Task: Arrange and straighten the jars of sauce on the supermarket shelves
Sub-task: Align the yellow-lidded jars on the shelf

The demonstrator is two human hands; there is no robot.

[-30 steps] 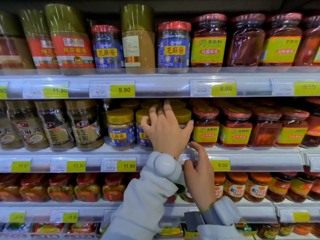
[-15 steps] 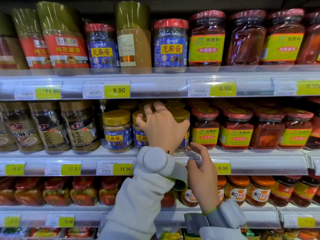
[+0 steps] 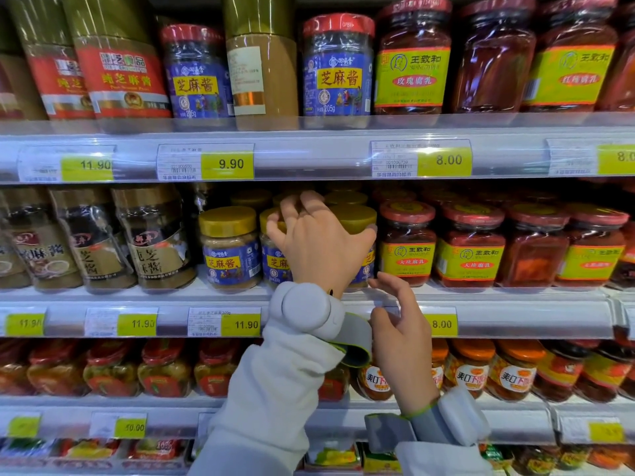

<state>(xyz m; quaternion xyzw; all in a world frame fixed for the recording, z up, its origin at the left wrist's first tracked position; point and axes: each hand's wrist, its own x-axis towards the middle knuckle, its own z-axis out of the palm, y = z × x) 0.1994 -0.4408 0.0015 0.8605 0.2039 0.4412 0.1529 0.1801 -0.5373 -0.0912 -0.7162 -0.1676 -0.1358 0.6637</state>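
Two hands work the middle shelf (image 3: pixel 515 297): the left hand (image 3: pixel 323 249) clamps over yellow-lidded sesame jars (image 3: pixel 354 218), seemingly squaring the row, while the right hand (image 3: pixel 400 333) hovers loose-fingered and empty beneath.

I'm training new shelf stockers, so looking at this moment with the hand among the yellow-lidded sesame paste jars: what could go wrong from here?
1. The left hand spans two tightly packed yellow-lidded jars; shifting one could nudge its neighbour or the red-lidded jar beside it.
2. These jars stand near the shelf edge, so a forward pull might tip one off.
3. The right hand is below, holding nothing, so it may not catch a slip.
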